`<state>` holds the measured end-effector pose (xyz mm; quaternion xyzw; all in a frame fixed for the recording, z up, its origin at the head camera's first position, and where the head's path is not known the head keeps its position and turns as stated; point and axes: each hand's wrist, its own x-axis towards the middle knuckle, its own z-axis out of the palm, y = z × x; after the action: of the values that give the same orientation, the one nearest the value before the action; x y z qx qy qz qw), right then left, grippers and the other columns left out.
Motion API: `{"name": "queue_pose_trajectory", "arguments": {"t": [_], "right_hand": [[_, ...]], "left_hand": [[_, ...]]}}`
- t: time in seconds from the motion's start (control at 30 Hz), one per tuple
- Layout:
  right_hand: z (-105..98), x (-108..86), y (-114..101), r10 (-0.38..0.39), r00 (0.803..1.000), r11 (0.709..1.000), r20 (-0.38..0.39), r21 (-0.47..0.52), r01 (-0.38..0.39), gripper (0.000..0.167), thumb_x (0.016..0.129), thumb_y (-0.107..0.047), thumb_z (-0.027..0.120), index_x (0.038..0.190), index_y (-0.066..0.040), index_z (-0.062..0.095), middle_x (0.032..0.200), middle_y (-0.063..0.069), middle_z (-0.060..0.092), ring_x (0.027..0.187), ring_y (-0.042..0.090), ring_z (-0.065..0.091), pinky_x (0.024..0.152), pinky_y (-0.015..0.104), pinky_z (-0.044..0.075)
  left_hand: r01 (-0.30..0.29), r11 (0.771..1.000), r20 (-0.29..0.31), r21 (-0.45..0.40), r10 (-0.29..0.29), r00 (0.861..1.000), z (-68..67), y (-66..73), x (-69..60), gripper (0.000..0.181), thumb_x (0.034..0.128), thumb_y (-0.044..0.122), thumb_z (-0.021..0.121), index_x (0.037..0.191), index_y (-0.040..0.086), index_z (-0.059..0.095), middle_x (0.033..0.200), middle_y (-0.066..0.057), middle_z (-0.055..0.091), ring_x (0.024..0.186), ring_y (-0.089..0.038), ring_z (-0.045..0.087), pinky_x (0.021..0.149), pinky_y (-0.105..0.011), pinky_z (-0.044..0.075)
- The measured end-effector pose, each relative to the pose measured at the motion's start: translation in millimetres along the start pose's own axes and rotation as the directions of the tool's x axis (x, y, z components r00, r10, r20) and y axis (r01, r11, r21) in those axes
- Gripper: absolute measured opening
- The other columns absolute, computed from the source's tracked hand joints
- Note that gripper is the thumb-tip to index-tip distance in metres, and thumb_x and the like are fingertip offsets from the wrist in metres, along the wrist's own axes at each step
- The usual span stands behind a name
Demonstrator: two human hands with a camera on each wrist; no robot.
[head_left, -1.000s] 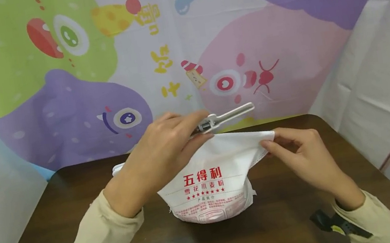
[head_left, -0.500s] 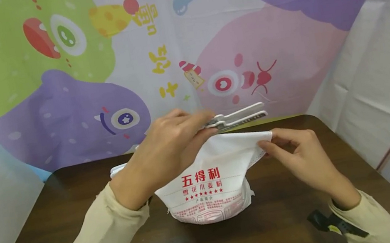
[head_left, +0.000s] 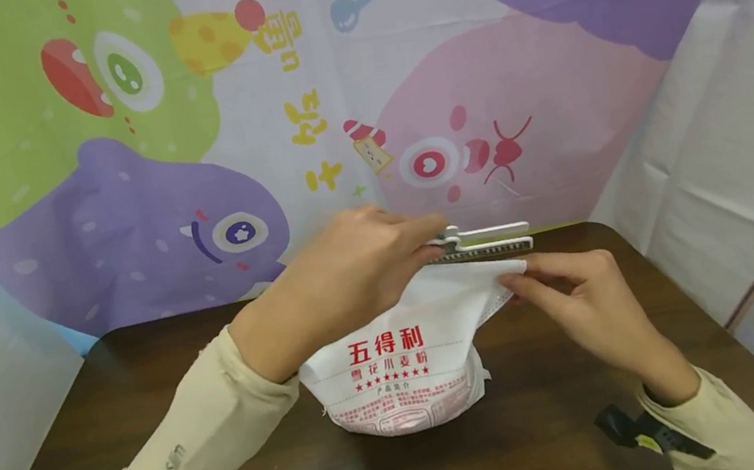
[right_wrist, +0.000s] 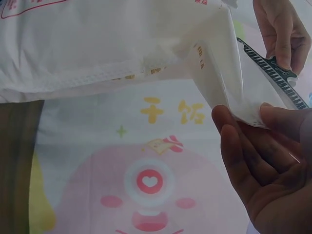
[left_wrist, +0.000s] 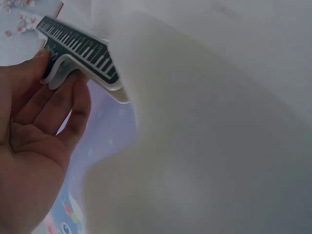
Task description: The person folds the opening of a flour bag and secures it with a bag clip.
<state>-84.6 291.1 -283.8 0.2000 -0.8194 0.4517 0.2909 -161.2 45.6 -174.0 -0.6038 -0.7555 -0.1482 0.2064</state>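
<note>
A white flour bag (head_left: 388, 355) with red print stands on the dark wooden table, its top pulled out sideways. My right hand (head_left: 577, 298) pinches the bag's top right corner between thumb and fingers. My left hand (head_left: 347, 276) pinches the handle end of a bag clip (head_left: 496, 248) with a piano-key pattern, its two arms parted and lying just above the bag's top edge. In the left wrist view the clip (left_wrist: 80, 46) is beside the white bag, which blurs most of the picture. The right wrist view shows the clip (right_wrist: 273, 73) along the folded bag top (right_wrist: 234, 83).
The dark wooden table (head_left: 160, 446) has rounded back corners. Behind it hangs a cartoon-printed cloth (head_left: 356, 189), and white cloth walls (head_left: 711, 120) rise at both sides. A black strap (head_left: 656, 437) sits on my right wrist.
My left hand has moved right and slightly down with the clip, bringing the clip closer along the bag's top edge. The clip's arms now show apart. My right hand keeps its pinch.
</note>
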Motion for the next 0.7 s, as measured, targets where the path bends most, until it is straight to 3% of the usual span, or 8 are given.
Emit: {"name": "queue_pose_trajectory", "arguments": {"t": [0.2,0.37,0.57,0.7], "right_hand": [[-1.3,1.2,1.4,0.031,1.000,0.999,-0.002,0.029,-0.031,0.018,0.085,0.003,0.076,0.097,-0.009,0.079,0.083,0.006,0.075,0.071,0.008,0.066,0.065,0.020,0.054],[-2.2,1.7,5.0,0.115,0.993,0.987,0.000,0.109,-0.114,0.017,0.085,0.005,0.074,0.096,-0.008,0.079,0.086,0.004,0.075,0.074,0.011,0.067,0.067,0.021,0.055],[-1.1,1.3,6.8,0.145,0.989,0.980,-0.018,0.143,-0.141,0.013,0.085,0.003,0.075,0.093,-0.007,0.079,0.081,0.008,0.074,0.071,0.011,0.067,0.065,0.021,0.055],[-0.6,2.1,5.1,0.136,0.990,0.980,-0.021,0.151,-0.132,0.014,0.086,0.004,0.074,0.095,-0.006,0.079,0.084,0.009,0.075,0.073,0.011,0.067,0.067,0.022,0.055]], "left_hand": [[0.012,1.000,0.066,0.015,-0.013,0.998,-1.1,2.0,4.6,0.010,0.0978,0.015,0.064,0.090,0.010,0.060,0.064,0.005,0.056,0.058,-0.016,0.048,0.056,-0.030,0.044],[0.043,0.999,0.111,0.029,-0.046,0.993,0.1,0.2,4.2,0.010,0.0965,0.015,0.066,0.089,0.011,0.061,0.062,0.005,0.052,0.056,-0.016,0.049,0.054,-0.032,0.044],[0.034,0.999,0.079,0.009,-0.035,0.996,0.5,-0.6,4.1,0.011,0.0973,0.016,0.065,0.088,0.012,0.060,0.062,0.006,0.051,0.056,-0.015,0.047,0.054,-0.029,0.043],[0.010,0.999,0.075,0.032,-0.012,0.997,0.2,2.9,8.5,0.008,0.0976,0.017,0.065,0.091,0.012,0.062,0.067,0.005,0.055,0.060,-0.017,0.053,0.059,-0.033,0.048]]}}
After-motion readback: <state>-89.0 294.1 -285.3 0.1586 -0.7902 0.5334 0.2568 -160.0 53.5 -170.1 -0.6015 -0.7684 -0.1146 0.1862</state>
